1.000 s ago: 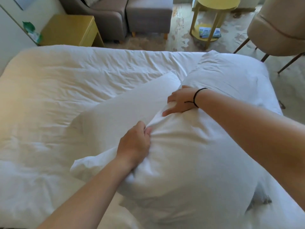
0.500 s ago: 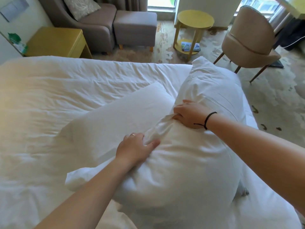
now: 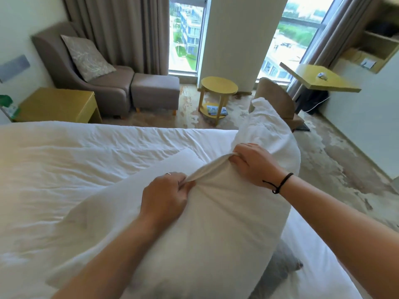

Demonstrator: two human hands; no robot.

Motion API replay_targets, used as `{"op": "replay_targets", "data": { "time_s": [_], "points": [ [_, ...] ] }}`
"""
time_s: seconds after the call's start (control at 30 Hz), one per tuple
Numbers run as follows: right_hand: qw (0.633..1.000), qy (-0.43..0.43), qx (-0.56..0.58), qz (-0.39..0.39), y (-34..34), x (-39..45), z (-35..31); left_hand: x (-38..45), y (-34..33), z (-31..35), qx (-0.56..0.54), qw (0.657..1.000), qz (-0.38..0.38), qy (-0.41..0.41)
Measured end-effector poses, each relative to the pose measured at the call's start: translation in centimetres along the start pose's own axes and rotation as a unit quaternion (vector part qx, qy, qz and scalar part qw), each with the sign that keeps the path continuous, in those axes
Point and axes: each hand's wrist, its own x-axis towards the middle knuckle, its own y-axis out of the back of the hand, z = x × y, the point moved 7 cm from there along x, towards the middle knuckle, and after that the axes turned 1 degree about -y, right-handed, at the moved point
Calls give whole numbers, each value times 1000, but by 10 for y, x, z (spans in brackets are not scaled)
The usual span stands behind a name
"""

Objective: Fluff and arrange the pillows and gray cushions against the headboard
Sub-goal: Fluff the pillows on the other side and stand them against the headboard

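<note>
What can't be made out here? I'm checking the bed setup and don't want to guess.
All head view:
- Headboard: not in frame, so placement against it can't be judged.
- Gray cushion: mostly hidden under the pillow gripped by the left hand and right hand.
- Second pillow: partly covered by the held one.
- Booklets under the round table: too small to read.
- Green item: cut off by the left edge, blurred.

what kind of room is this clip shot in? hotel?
Most likely a hotel room. A bed made up in all-white linen, a gray armchair with matching ottoman by floor-length curtains, and a wall-mounted yellow desk under built-in shelving all suggest it. Tall windows overlook buildings from high up.
</note>
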Motion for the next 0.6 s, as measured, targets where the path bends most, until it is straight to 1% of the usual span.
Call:
{"op": "replay_targets", "data": {
  "time_s": [0.1,0.17,0.2,0.27,0.37,0.4,0.47,0.6],
  "points": [
    [998,27,18,52,29,4,-49,15,76,-1,41,994,-19,-97],
    [997,45,35,55,22,2,-85,18,116,-23,69,989,-58,-118],
    [997,50,44,48,9,0,-103,16,130,-39,75,987,-82,-116],
    [997,55,55,21,-29,-4,-136,6,144,-77,99,983,-126,-86],
    [997,24,58,-41,-97,-6,-170,-19,133,-137,176,971,-159,-3],
    [996,6,59,-62,-116,-6,-177,-30,126,-153,194,969,-152,17],
    [996,7,26,-82,-139,-4,-188,-53,118,-176,207,972,-106,40],
    [988,70,-40,-129,-149,9,-201,-84,120,-184,226,973,19,28]
  ]
}}
